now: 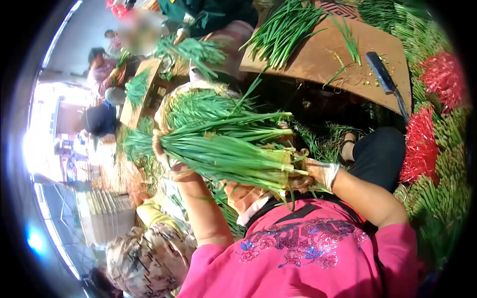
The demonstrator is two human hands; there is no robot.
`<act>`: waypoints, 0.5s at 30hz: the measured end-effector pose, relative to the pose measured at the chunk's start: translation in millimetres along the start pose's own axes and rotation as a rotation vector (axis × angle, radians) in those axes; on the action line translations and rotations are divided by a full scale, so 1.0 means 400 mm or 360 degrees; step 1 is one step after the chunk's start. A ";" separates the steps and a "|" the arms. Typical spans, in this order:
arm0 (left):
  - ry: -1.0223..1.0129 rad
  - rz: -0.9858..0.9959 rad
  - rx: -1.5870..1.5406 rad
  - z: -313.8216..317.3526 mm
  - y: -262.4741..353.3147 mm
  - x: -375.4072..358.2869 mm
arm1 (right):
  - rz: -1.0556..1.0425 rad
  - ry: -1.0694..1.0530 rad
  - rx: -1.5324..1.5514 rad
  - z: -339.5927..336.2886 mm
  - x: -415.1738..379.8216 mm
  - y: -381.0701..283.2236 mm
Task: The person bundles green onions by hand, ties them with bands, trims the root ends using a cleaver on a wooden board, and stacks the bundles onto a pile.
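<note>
A thick bunch of long green chives (233, 156) stretches across the middle of the view between my two hands. My left hand (161, 151) is closed around its leafy end. At the pale stem end, my right hand (313, 171), in a glove with a whitish cuff, grips the bunch; some of its fingers are hidden by stems. Just beyond lies a heap of more chives (198, 107) in a light-coloured wrap.
A wooden board (298, 52) at the top right carries loose chives (288, 30) and a dark-bladed knife (380, 72). Red plastic ties (420, 146) lie on stacked green bundles (442, 198) at right. A co-worker in a patterned head covering (149, 260) sits at lower left; other people work further back.
</note>
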State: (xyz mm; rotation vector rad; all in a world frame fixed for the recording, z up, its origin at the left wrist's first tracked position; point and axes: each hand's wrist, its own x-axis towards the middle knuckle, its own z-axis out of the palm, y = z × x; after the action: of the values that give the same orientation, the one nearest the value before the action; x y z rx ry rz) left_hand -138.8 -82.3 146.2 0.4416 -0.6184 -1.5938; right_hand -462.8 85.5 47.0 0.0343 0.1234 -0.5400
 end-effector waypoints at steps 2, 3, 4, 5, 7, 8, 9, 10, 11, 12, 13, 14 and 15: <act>0.0246 -0.0034 -0.0022 -0.092 -0.009 -0.038 | 0.0088 -0.0168 -0.0136 0.007 -0.019 0.000; 0.0491 -0.0062 0.0026 -0.109 -0.017 -0.073 | 0.0047 0.0470 -0.0745 0.088 -0.063 -0.008; 0.0540 -0.0033 -0.0059 -0.133 -0.020 -0.102 | 0.0056 0.0280 -0.0543 0.064 -0.095 -0.026; 0.0587 -0.0003 -0.0149 -0.157 -0.021 -0.125 | -0.0317 0.0389 -0.0481 0.094 -0.143 -0.050; 0.0776 0.0009 -0.0150 -0.224 -0.001 -0.156 | -0.1086 0.0575 -0.0452 0.153 -0.238 -0.098; 0.0841 0.0099 -0.0174 -0.290 0.012 -0.164 | -0.1309 0.0484 -0.0185 0.165 -0.281 -0.134; 0.0906 0.0183 -0.0191 -0.347 0.018 -0.174 | -0.1518 0.0570 -0.0436 0.137 -0.310 -0.161; 0.0951 0.0237 -0.0209 -0.373 0.016 -0.178 | -0.1427 0.0976 -0.0753 0.133 -0.292 -0.166; 0.0821 0.0124 -0.0189 -0.278 0.002 -0.192 | -0.1322 0.1377 -0.1072 0.131 -0.268 -0.165; 0.0786 0.0166 -0.0244 -0.300 -0.003 -0.190 | -0.1120 0.1427 -0.1030 0.132 -0.230 -0.135; 0.0754 0.0210 -0.0298 -0.322 -0.008 -0.190 | -0.0901 0.1291 -0.1233 0.069 -0.206 -0.110; 0.0761 0.0197 -0.0292 -0.320 -0.007 -0.189 | -0.0725 0.1187 -0.1450 0.056 -0.154 -0.082; 0.0766 0.0184 -0.0285 -0.311 -0.005 -0.185 | -0.0606 0.1027 -0.1373 0.033 -0.101 -0.047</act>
State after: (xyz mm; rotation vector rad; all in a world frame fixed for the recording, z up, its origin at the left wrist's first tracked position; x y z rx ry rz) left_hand -55.2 -25.6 42.6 0.6169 -0.1309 -1.3522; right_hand -505.4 89.2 65.2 -0.6730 0.9986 -0.8035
